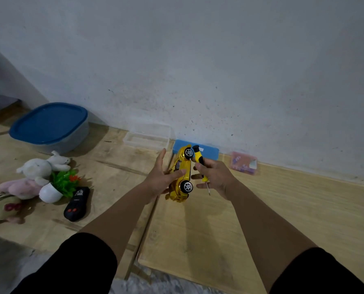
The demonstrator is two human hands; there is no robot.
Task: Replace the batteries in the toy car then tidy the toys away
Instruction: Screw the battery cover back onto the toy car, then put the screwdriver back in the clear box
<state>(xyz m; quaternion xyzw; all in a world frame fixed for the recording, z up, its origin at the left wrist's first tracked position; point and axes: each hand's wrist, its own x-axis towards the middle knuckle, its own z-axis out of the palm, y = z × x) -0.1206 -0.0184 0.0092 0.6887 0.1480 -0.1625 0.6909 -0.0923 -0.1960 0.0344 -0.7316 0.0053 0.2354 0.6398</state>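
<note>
Above the floor, left hand [163, 179] cradles car [182, 177], right hand [213, 177] grips screwdriver [200, 161]

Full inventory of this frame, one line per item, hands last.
toy car: 1, yellow, held on its side between both hands
screwdriver: 1, yellow-black, in right hand
remote control: 1, black, floor left
plush toys: 3, white, pink, striped, far left
potted plant: 1, green, white pot, tipped over
tub: 1, blue lid, by wall
clear box: 1, by wall
blue case: 1, behind car
pink box: 1, by wall
left hand: supports car, fingers straight
right hand: grips screwdriver
</note>
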